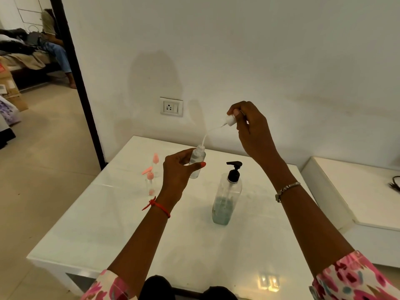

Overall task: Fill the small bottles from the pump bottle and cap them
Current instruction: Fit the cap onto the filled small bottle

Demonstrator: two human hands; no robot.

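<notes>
left grip [177, 172] holds small bottle [198, 161] | right grip [251, 126] pinches white cap [229, 120] — curved tube [205, 136] may miss neck, drip

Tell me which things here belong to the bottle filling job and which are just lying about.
Job: small clear bottle, held by left hand; white cap with tube, pinched by right hand; pump bottle; near pink-capped bottle; far pink-capped bottle.
Lying about: wall socket; black cable on the side table.
</notes>
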